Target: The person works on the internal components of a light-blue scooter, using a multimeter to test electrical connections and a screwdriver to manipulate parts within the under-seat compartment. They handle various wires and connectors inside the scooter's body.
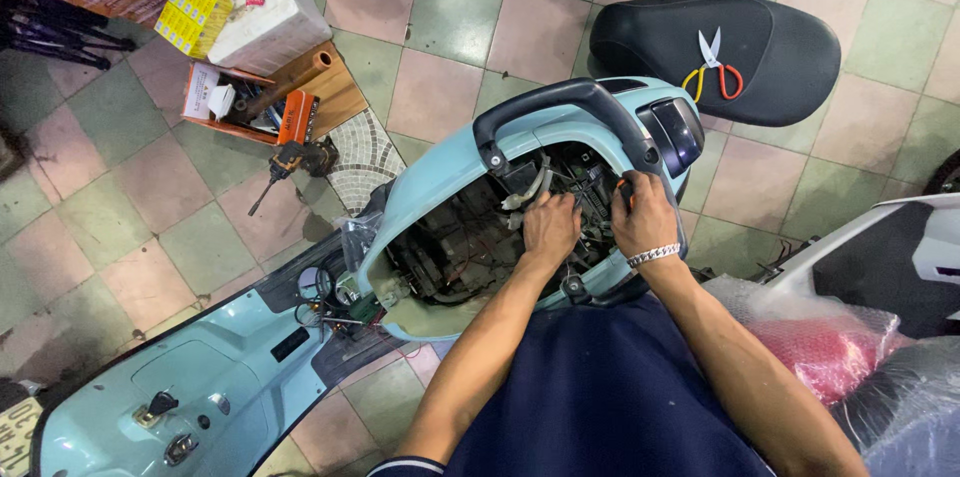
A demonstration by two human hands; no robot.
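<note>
A light blue scooter [430, 177] stands below me with its seat taken off and its inner bay open. Both my hands reach into the rear of that bay, among dark wiring and parts [590, 182]. My left hand [550, 227] is curled with its fingers down in the wiring. My right hand [642, 219], with a metal bracelet at the wrist, grips a small tool with an orange handle [622, 183] close to the tail light [677, 132]. The black grab rail [560, 99] arches over the bay just beyond my hands.
The removed black seat [780, 87] lies on the tiled floor at the upper right with scissors [712, 65] on it. A power drill [290, 159], a wooden board [335, 87] and boxes [260, 7] sit at the upper left. Another scooter and a plastic-wrapped red part [830, 347] stand on the right.
</note>
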